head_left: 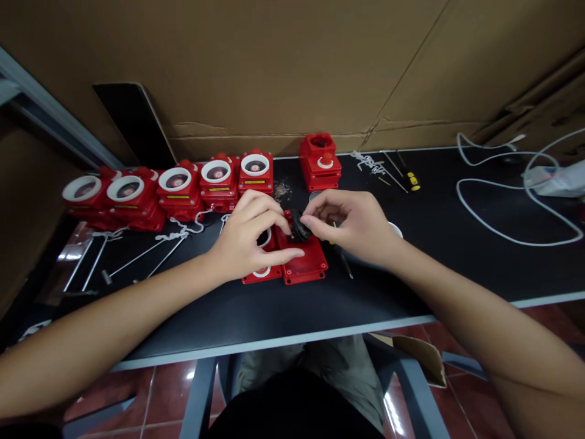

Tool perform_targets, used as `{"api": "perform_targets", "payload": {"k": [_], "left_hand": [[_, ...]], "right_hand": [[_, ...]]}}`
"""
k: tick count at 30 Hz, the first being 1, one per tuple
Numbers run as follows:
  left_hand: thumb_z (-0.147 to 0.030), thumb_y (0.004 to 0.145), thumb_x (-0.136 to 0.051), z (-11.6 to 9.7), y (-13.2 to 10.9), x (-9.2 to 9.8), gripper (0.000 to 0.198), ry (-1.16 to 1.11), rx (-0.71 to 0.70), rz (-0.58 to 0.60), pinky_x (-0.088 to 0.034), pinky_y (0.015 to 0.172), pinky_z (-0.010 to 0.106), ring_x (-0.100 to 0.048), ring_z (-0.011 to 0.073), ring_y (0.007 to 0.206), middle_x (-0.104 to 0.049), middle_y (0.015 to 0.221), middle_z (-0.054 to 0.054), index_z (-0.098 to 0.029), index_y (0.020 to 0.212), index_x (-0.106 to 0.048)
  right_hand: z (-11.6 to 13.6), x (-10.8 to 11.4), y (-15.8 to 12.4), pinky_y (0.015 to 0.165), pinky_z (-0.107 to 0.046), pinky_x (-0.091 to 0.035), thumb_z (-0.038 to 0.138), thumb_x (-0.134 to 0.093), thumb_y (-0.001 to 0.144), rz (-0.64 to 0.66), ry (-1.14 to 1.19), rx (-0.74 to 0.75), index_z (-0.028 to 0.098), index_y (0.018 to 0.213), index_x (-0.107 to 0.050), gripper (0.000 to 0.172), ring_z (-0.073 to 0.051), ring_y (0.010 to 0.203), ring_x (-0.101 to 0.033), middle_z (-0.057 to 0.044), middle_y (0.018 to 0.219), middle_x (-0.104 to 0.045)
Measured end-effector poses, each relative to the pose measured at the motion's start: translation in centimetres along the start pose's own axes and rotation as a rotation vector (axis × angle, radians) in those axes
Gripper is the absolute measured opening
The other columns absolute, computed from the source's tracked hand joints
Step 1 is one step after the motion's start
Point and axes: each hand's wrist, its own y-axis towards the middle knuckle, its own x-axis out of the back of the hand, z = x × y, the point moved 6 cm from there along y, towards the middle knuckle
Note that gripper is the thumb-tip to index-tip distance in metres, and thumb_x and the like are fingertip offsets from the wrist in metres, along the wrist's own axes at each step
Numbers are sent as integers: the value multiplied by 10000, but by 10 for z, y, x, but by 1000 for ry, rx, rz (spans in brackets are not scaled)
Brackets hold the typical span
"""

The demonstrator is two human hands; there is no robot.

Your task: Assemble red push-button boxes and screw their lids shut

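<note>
A black round part [299,227] is pinched between the thumb and fingers of my right hand [351,225]. It is held above an opened red box [306,262] on the table. My left hand [253,238] arches over the box from the left, its thumb and fingers apart. Its fingertips come close to the black part; whether they touch it I cannot tell. Under the left hand lies a red cover [260,275] with white rings, partly hidden. A screwdriver [345,262] lies beside the box, its handle partly covered by my right hand.
Several red call-point units [176,189] with white rings line the back left. Another red unit [321,164] stands at the back centre. White cords and metal rods [137,256] lie left. A yellow-black screwdriver [412,178] and white cable [479,183] lie right. Cardboard [292,67] walls the back.
</note>
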Motion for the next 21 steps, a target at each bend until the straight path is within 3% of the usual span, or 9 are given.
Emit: {"api": "perform_targets", "payload": {"k": [6,12,18,21], "left_hand": [[-490,974,-911,1,0,0,311,-23,46,15,-588,1003,476,-710,283,1097,-777,1046,66,-233,968,-734],[-309,1030,-758,-2,1,-2,121,-17,77,50,-597,992,485,-719,270,1075,-775,999,54,-249,934,-713],[-233,1034,-685,-3,3,-2,143,-25,95,47,-594,967,467,-723,261,1051,-765,1006,59,-242,895,-654],[-193,1029,-664,-5,4,-1,158,-32,61,43,-601,954,453,-730,255,1059,-762,994,55,-241,886,-618]], "right_hand": [[8,-1,-5,577,-226,-539,470,-936,879,-38,-77,97,182,877,-793,322,-94,609,-641,-13,734,-751],[6,2,-5,589,-247,-588,387,-928,852,-58,-83,82,199,852,-786,235,-110,604,-659,-10,724,-752],[6,3,-4,623,-244,-592,330,-928,820,-53,-64,49,187,845,-758,224,-112,631,-671,-4,718,-730],[10,2,-4,633,-228,-587,291,-880,876,7,-106,145,180,894,-730,187,-100,652,-677,-1,766,-715]]}}
